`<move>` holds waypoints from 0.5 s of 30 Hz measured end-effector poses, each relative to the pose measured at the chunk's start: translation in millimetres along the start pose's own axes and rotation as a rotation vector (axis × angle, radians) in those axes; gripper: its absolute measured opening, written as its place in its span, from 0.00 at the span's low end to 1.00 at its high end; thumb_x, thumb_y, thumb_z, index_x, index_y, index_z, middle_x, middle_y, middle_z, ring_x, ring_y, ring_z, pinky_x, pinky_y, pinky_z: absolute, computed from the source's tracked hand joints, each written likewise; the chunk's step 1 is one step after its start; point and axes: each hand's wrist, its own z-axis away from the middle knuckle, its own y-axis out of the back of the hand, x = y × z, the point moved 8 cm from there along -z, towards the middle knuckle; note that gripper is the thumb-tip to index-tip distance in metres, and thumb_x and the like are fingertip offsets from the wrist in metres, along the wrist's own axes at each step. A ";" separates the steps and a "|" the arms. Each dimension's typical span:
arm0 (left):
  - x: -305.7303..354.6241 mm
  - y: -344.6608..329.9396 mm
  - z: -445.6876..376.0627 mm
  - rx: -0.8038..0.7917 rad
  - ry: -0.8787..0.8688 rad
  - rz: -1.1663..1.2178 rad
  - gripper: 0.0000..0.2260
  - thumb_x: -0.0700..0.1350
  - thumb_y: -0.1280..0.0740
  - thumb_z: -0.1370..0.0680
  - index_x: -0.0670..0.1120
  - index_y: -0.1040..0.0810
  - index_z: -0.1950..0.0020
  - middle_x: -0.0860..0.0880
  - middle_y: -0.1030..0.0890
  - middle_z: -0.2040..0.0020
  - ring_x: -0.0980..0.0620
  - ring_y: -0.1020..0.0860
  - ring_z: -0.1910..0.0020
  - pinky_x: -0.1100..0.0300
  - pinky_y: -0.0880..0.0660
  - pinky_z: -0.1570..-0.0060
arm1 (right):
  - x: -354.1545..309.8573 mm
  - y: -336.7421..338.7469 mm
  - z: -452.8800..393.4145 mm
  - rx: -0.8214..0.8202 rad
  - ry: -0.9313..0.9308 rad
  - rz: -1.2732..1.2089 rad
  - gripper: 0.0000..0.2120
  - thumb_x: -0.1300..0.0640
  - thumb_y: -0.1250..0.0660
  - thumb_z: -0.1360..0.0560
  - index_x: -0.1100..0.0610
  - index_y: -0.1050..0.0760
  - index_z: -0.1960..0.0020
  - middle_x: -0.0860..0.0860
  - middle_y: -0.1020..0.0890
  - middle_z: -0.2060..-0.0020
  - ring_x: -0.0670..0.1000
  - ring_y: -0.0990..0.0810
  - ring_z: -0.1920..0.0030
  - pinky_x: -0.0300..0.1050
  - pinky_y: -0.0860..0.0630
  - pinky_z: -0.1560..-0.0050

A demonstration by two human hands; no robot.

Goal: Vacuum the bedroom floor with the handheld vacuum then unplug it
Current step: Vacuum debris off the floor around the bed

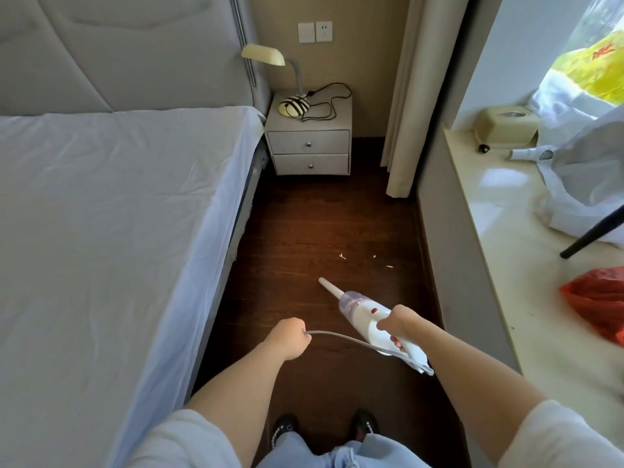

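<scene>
Left hand (289, 336): its fingers (301, 333) were curled tight around the grey power cord (341, 336), holding it up off the dark wood floor (304, 224), level with the other hand.
Right hand (397, 324): its fingers were wrapped around the rear handle of the white handheld vacuum (363, 314), gripping it.
Cord run: it stretched from the left fingers across to the vacuum's tail, just behind the right fingers; the plug end was out of view.
Vacuum's long axis: it ran from the handle in the right fingers forward and to the left, tilted downward, with the slim nozzle (328, 287) pointing away from the person; whether the tip touched the boards could not be told.
Debris: three small pale scraps (342, 255) lay on the floor just beyond the nozzle tip, not yet picked up.
Progress: the vacuuming seemed to be in hand, with the strip ahead left; unplugging remained.
Far end: a white nightstand (310, 148) stood well beyond the fingers.
</scene>
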 end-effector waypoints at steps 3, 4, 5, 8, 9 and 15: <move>-6.8 4.1 -2.4 -0.002 0.021 -0.039 0.11 0.46 0.40 0.19 0.43 0.23 0.43 0.46 0.21 0.45 0.50 0.22 0.47 0.63 0.27 0.49 | -1.4 -1.1 -1.3 0.037 0.023 0.033 0.22 0.52 0.36 0.22 0.60 0.31 0.32 0.55 0.22 0.41 0.53 0.22 0.42 0.41 0.29 0.54; -3.2 3.6 -3.5 -0.009 0.014 -0.057 0.10 0.46 0.40 0.19 0.43 0.23 0.43 0.46 0.21 0.45 0.50 0.22 0.47 0.63 0.27 0.50 | 4.5 1.8 -1.0 0.046 0.019 0.008 0.21 0.52 0.35 0.22 0.60 0.31 0.32 0.55 0.22 0.40 0.53 0.23 0.42 0.41 0.29 0.53; 1.0 2.9 -4.7 -0.013 0.005 -0.063 0.10 0.46 0.39 0.19 0.43 0.23 0.43 0.46 0.21 0.45 0.50 0.22 0.47 0.63 0.27 0.50 | 9.5 4.7 -1.8 0.041 0.017 -0.030 0.21 0.53 0.35 0.22 0.60 0.30 0.32 0.55 0.22 0.40 0.54 0.23 0.42 0.42 0.28 0.52; 27.5 -2.8 -9.4 -0.022 -0.043 -0.071 0.10 0.46 0.39 0.19 0.44 0.23 0.43 0.46 0.21 0.46 0.50 0.22 0.48 0.62 0.26 0.50 | 31.2 17.6 -4.1 0.008 0.048 -0.211 0.17 0.59 0.35 0.23 0.65 0.26 0.37 0.62 0.20 0.43 0.60 0.20 0.42 0.44 0.26 0.57; 37.8 -5.3 -10.8 -0.028 -0.063 -0.069 0.10 0.46 0.39 0.20 0.44 0.23 0.43 0.46 0.20 0.47 0.50 0.21 0.49 0.61 0.26 0.50 | 39.5 23.7 -2.9 0.011 0.056 -0.258 0.16 0.60 0.35 0.24 0.67 0.25 0.39 0.64 0.19 0.44 0.62 0.19 0.43 0.43 0.25 0.63; 97.2 -24.0 -14.4 -0.090 -0.187 -0.096 0.10 0.46 0.39 0.20 0.44 0.22 0.44 0.45 0.20 0.47 0.48 0.21 0.49 0.60 0.25 0.49 | 104.4 54.6 2.9 0.087 -0.014 -0.398 0.15 0.63 0.36 0.25 0.69 0.24 0.40 0.63 0.17 0.54 0.53 0.24 0.71 0.38 0.29 0.73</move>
